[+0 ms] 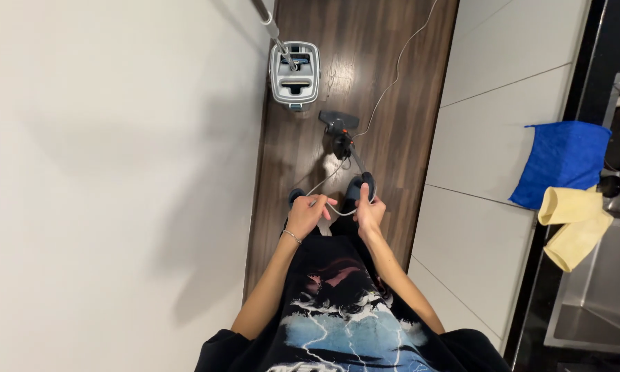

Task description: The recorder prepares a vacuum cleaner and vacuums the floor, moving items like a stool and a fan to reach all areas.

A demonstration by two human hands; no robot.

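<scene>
I look straight down a narrow dark wood floor. Both hands are raised in front of my black printed shirt. My left hand (306, 215), with a thin bracelet at the wrist, pinches a grey power cord (391, 81). My right hand (369, 210) grips the same cord a short way along, with a small loop hanging between the two hands. The cord runs up the floor past a small dark vacuum head (340, 124) and off the top edge. A grey and white cleaning machine (295, 72) with a metal pole stands further ahead.
A white wall (117, 172) closes the left side. White cabinet fronts (489, 124) line the right, with a blue cloth (561, 162) and a yellow cloth (575, 224) draped over the counter edge beside a steel sink (599, 296). My dark shoes (360, 187) are below the hands.
</scene>
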